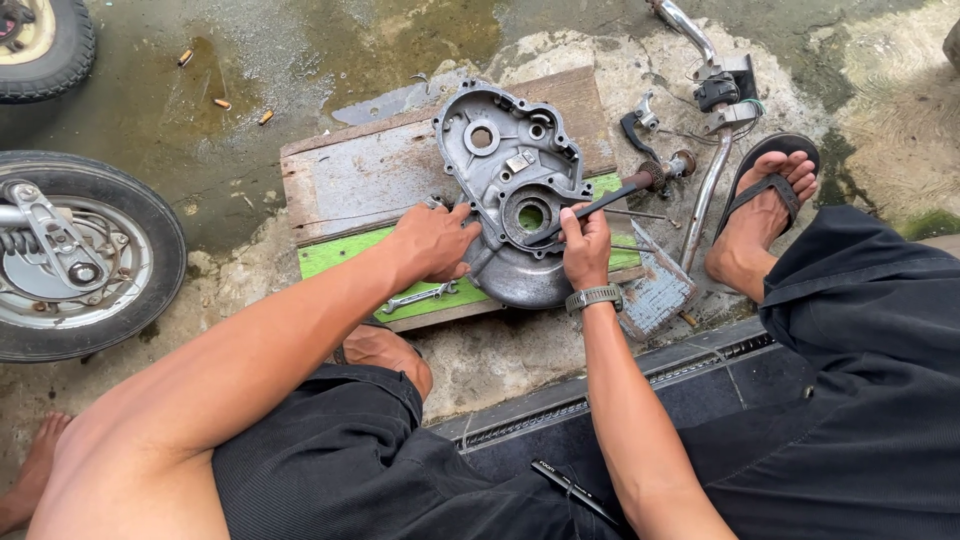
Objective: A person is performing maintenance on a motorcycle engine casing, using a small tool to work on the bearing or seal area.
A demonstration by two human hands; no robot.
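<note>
Soft, even daylight is falling from above, with nothing looking harshly lit or dim. Shadows are staying faint and short: a thin one is lying under the near edge of the wooden board (370, 170), and another beneath the metal engine cover (515, 190). The wet concrete ground (330, 40) along the far side is giving off a dull sheen, and the cover's grey face is catching mild highlights. Focus is holding sharp across the middle. Toward the frame's sides, wide-angle distortion is bending the wheel (75, 255) and stretching the near forearms.
</note>
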